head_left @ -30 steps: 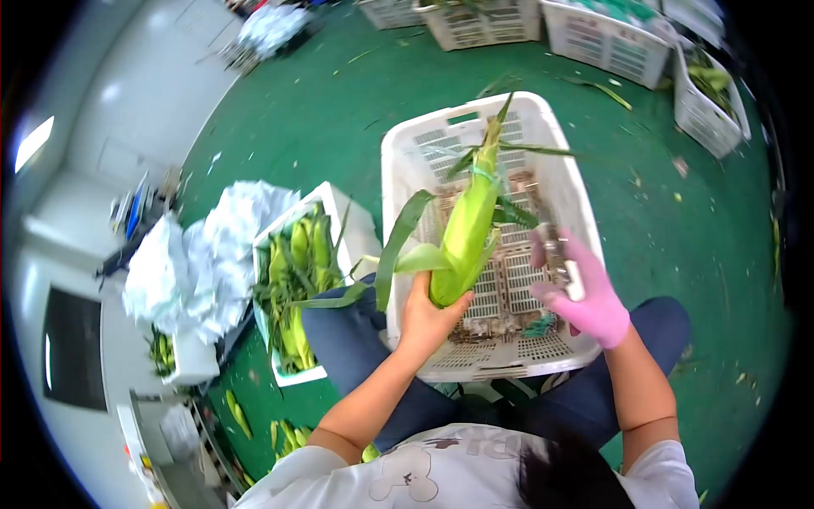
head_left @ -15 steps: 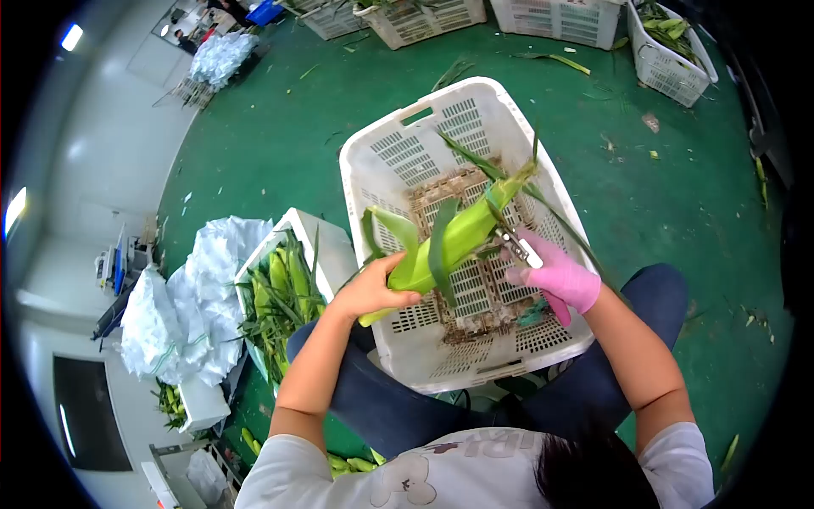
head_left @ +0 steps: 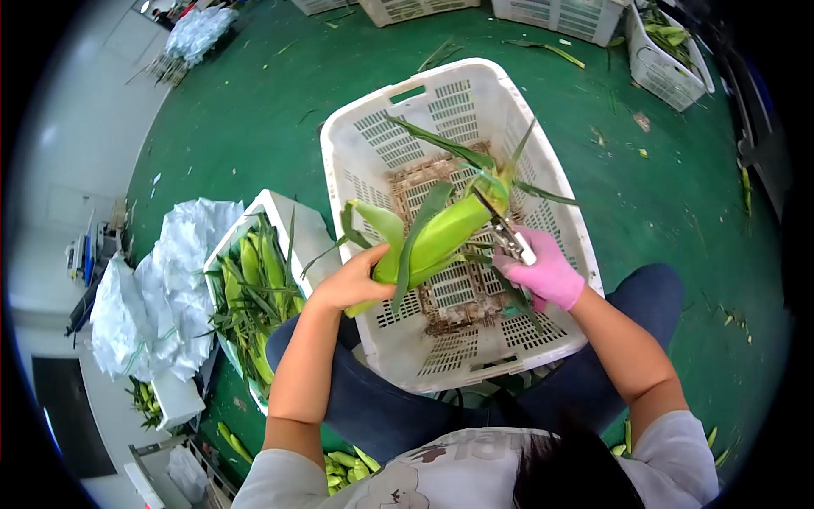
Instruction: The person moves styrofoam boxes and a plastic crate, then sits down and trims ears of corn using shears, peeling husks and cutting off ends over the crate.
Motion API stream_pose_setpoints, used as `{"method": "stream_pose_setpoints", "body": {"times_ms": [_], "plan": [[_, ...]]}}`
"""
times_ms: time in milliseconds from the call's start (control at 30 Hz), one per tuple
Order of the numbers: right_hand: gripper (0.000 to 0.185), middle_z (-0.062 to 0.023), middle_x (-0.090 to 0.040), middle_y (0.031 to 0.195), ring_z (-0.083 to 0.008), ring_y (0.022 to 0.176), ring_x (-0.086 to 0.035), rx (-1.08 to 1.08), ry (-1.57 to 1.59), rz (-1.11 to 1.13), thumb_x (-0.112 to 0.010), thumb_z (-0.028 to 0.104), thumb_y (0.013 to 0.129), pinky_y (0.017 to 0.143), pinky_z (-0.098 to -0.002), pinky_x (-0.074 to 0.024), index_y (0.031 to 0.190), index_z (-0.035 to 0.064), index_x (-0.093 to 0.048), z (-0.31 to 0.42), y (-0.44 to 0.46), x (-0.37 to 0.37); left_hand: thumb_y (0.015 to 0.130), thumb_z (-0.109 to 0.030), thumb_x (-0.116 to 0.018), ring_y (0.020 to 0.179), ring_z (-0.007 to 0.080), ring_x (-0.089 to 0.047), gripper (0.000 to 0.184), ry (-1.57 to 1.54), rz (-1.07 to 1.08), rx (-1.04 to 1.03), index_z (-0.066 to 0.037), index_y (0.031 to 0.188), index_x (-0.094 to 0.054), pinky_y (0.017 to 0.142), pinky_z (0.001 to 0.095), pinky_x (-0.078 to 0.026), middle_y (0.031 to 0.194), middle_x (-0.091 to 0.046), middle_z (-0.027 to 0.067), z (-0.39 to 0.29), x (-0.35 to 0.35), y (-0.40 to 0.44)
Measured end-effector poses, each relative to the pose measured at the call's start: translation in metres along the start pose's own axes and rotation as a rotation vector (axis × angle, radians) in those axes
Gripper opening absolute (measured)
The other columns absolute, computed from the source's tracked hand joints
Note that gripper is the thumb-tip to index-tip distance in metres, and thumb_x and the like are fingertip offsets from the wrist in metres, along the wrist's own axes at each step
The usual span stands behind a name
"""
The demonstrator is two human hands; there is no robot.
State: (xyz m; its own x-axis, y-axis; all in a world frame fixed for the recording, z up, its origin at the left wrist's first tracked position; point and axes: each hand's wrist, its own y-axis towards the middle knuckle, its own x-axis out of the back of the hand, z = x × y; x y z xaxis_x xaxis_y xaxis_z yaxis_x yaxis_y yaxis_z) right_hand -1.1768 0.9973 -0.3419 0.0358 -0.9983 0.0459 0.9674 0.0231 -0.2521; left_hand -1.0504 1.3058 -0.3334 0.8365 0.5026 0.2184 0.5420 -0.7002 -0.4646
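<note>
A green corn ear (head_left: 441, 236) in its husk, with long loose leaves, is tilted above a white slotted crate (head_left: 346, 157). My bare left hand (head_left: 349, 280) is closed around its lower left end. My right hand (head_left: 547, 270), in a pink glove, grips pruning shears (head_left: 515, 243) with white on the handle. The shears' blades lie against the upper right end of the ear, close to the silk; whether they are closed on it I cannot tell. A long narrow leaf (head_left: 519, 299) hangs below the shears inside the crate, whose floor is stained brown.
To the left stands a white box (head_left: 292, 222) packed with corn ears (head_left: 254, 263), beside white plastic sacks (head_left: 161, 288). More white crates (head_left: 560, 19) line the back, and one with husks (head_left: 670, 72) stands at the far right. Leaf scraps lie on the green floor (head_left: 246, 127).
The shears' blades have come up to the ear's upper end. A long leaf now hangs lower, under my gloved hand. The whole view has shifted slightly; my left hand keeps its hold.
</note>
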Motion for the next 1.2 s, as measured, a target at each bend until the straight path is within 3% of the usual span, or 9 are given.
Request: {"method": "stream_pose_setpoints", "body": {"times_ms": [267, 533, 733, 833, 933, 1000, 1067, 1167, 1200], "plan": [[0.023, -0.0083, -0.057, 0.078, -0.0186, 0.065, -0.059, -0.198, 0.633, 0.063, -0.059, 0.008, 0.082, 0.060, -0.0336, -0.0513, 0.103, 0.0003, -0.054, 0.037, -0.035, 0.028, 0.073, 0.007, -0.073, 0.097, 0.0138, -0.061, 0.079, -0.371, 0.078, -0.037, -0.002, 0.144, -0.040, 0.083, 0.0310, -0.053, 0.114, -0.063, 0.0041, 0.002, -0.025, 0.030], [0.025, -0.0118, -0.060, 0.076, -0.0216, 0.069, -0.060, -0.280, 0.625, 0.071, -0.058, 0.006, 0.083, 0.066, -0.0320, -0.0490, 0.108, 0.0016, -0.056, 0.041, -0.032, 0.025, 0.060, -0.005, -0.090, 0.123, 0.0179, -0.049, 0.102, -0.349, 0.079, -0.016, -0.002, 0.147, -0.036, 0.104, 0.0349, -0.041, 0.134, -0.054, 0.0069, 0.007, -0.036, 0.030], [0.025, -0.0065, -0.060, 0.080, -0.0153, 0.068, -0.059, -0.103, 0.462, -0.187, -0.062, 0.008, 0.082, 0.063, -0.0283, -0.0499, 0.105, 0.0007, -0.058, 0.028, -0.021, 0.023, 0.068, -0.009, -0.086, 0.123, 0.0195, -0.050, 0.095, -0.020, 0.148, -0.133, -0.005, 0.148, -0.035, 0.105, 0.0370, -0.041, 0.136, -0.054, 0.0082, 0.006, -0.027, 0.034], [0.026, -0.0043, -0.066, 0.088, -0.0119, 0.072, -0.059, -0.260, 0.256, -0.204, -0.069, 0.023, 0.081, 0.063, -0.0259, -0.0492, 0.102, 0.0061, -0.068, 0.044, -0.023, 0.050, 0.072, -0.011, -0.082, 0.120, 0.0225, -0.053, 0.085, 0.135, 0.003, -0.164, -0.005, 0.146, -0.039, 0.105, 0.0383, -0.041, 0.133, -0.057, 0.0112, 0.039, -0.025, 0.033], [0.039, -0.0073, -0.070, 0.098, -0.0179, 0.084, -0.063, -0.056, 0.319, -0.048, -0.070, 0.039, 0.084, 0.075, -0.0355, -0.0537, 0.105, 0.0065, -0.070, 0.012, -0.018, 0.054, 0.072, -0.010, -0.079, 0.114, 0.0320, -0.059, 0.055, 0.507, -0.084, -0.353, -0.005, 0.124, -0.061, 0.098, 0.0387, -0.046, 0.118, -0.065, 0.0157, 0.017, -0.041, 0.046], [0.054, -0.0140, -0.069, 0.098, -0.0238, 0.088, -0.066, -0.105, -0.117, 0.007, -0.076, 0.045, 0.074, 0.078, -0.0377, -0.0527, 0.106, 0.0029, -0.066, 0.028, -0.027, 0.048, 0.080, -0.014, -0.069, 0.090, 0.0289, -0.064, 0.031, 0.677, -0.106, -0.517, -0.010, 0.111, -0.067, 0.080, 0.0382, -0.051, 0.103, -0.068, 0.0093, 0.019, -0.045, 0.053], [0.065, -0.0193, -0.068, 0.099, -0.0355, 0.093, -0.065, -0.038, -0.467, 0.139, -0.081, 0.044, 0.063, 0.082, -0.0431, -0.0518, 0.110, 0.0027, -0.063, -0.018, -0.006, 0.023, 0.077, -0.021, -0.074, 0.098, 0.0266, -0.063, 0.045, 0.748, -0.056, -0.686, -0.010, 0.118, -0.058, 0.087, 0.0408, -0.048, 0.107, -0.066, 0.0126, 0.097, -0.020, 0.100], [0.066, -0.0200, -0.067, 0.099, -0.0340, 0.095, -0.065, -0.089, -0.485, 0.284, -0.083, 0.037, 0.059, 0.082, -0.0413, -0.0518, 0.110, 0.0009, -0.063, -0.031, -0.016, -0.010, 0.086, -0.025, -0.072, 0.108, 0.0247, -0.061, 0.067, 1.229, -0.140, -1.259, -0.015, 0.144, -0.039, 0.098, 0.0442, -0.043, 0.123, -0.062, 0.0185, 0.139, 0.026, 0.105], [0.065, -0.0200, -0.068, 0.097, -0.0338, 0.094, -0.066, -0.110, -0.445, 0.283, -0.084, 0.035, 0.058, 0.082, -0.0411, -0.0520, 0.109, 0.0005, -0.063, -0.050, -0.010, -0.020, 0.086, -0.025, -0.071, 0.109, 0.0256, -0.060, 0.067, 1.226, -0.128, -1.229, -0.014, 0.144, -0.039, 0.098, 0.0440, -0.043, 0.124, -0.061, 0.0193, 0.136, 0.029, 0.101]]}}
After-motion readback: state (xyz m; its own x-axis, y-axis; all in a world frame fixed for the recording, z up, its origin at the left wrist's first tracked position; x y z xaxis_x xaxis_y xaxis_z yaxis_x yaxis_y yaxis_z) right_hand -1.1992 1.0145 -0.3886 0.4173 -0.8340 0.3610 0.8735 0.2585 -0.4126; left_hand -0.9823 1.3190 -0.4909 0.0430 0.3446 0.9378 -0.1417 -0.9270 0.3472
